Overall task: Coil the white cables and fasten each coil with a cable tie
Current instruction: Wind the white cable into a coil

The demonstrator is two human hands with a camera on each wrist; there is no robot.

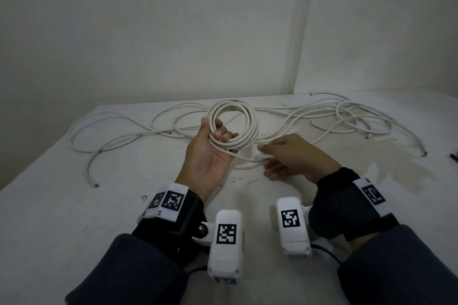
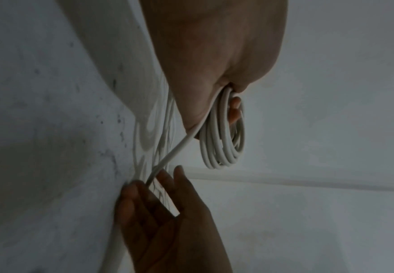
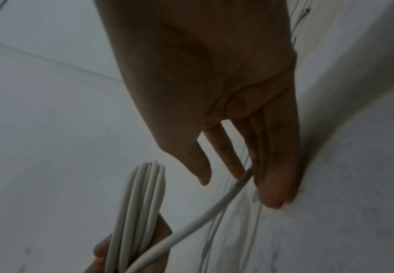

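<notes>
Above the white bench (image 1: 62,205), the coil of round white cable (image 1: 233,126) is gripped by the left hand (image 1: 210,156), so the loose strand (image 1: 247,157) across the right hand's (image 1: 292,156) relaxed fingers should be fed taut and evenly.
</notes>
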